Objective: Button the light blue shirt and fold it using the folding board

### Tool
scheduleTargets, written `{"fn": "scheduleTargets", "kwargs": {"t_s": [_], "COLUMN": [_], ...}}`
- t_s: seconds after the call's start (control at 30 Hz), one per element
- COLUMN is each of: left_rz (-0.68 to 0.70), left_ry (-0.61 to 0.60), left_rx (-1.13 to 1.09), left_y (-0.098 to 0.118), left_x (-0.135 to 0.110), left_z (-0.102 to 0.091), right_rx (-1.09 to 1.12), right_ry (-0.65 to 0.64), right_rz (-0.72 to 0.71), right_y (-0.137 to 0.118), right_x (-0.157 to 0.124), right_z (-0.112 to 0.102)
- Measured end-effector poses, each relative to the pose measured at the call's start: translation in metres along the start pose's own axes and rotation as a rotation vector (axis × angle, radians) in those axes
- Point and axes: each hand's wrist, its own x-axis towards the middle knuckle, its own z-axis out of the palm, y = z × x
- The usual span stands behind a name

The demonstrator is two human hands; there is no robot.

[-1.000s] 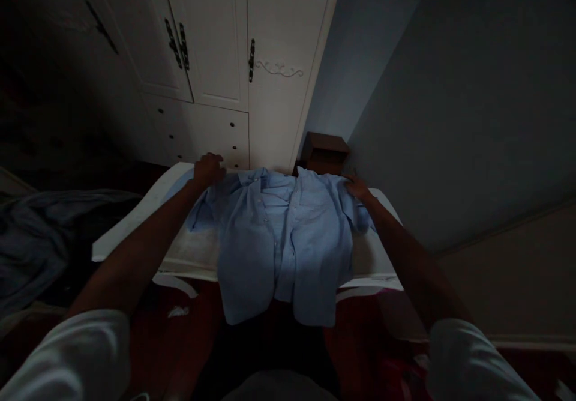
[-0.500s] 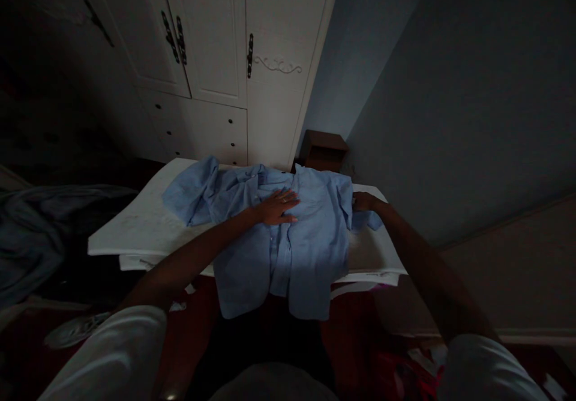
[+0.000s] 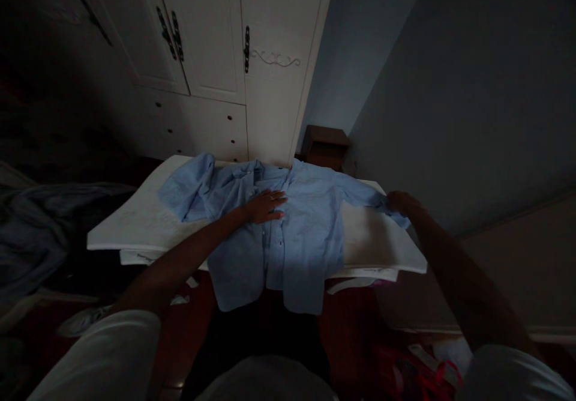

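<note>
A light blue button-up shirt point(image 3: 310, 227) lies front side up across a white board-like table point(image 3: 130, 221), its lower hem hanging over the near edge. My left hand point(image 3: 266, 206) rests flat on the shirt's front near the button opening, fingers stretched out. Past the right part of the table, my right hand point(image 3: 404, 202) is closed on the end of one sleeve, which is drawn out to the right. The other sleeve lies bunched on the left. Fingertips of my right hand are partly hidden.
A white wardrobe point(image 3: 202, 47) with dark handles stands behind the table. A small brown cabinet point(image 3: 326, 143) sits by the wall. Dark clothes point(image 3: 36, 233) are piled at left; a shoe point(image 3: 81, 322) and a red bag point(image 3: 432, 377) lie on the floor.
My right hand has moved to the right, pulling the sleeve out from the shirt's side to a stretched position. My left hand stays flat on the shirt front.
</note>
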Motion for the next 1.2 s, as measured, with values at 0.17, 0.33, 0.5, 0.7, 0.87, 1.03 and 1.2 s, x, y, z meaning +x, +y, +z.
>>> {"fn": "scheduleTargets", "kwargs": {"t_s": [0.17, 0.33, 0.5, 0.7, 0.87, 1.03, 1.2], "left_rz": [-0.036, -0.107, -0.416, -0.889, -0.945, -1.077, -1.019], "left_ry": [0.003, -0.006, 0.209, 0.298, 0.153, 0.229, 0.284], "left_rx": [0.026, 0.070, -0.051, -0.139, -0.089, -0.034, -0.083], "left_y": [0.002, 0.014, 0.056, 0.129, 0.145, 0.139, 0.156], "left_x": [0.001, 0.003, -0.017, -0.076, -0.109, -0.129, -0.116], "left_z": [0.002, -0.008, -0.037, -0.042, -0.038, -0.049, -0.043], "right_rx": [-0.080, 0.170, 0.653, 0.812, 0.781, 0.869, 0.854], "right_ry": [0.208, 0.305, 0.320, 0.144, 0.059, 0.016, -0.015], "right_rz": [-0.017, -0.514, -1.009, -1.173, -1.142, -1.157, -1.135], "right_y": [-0.037, -0.105, -0.179, -0.224, -0.238, -0.235, -0.236], "right_x": [-0.030, -0.070, -0.140, -0.187, -0.175, -0.170, -0.171], "right_z": [0.011, 0.016, 0.030, 0.033, 0.048, 0.057, 0.054]}}
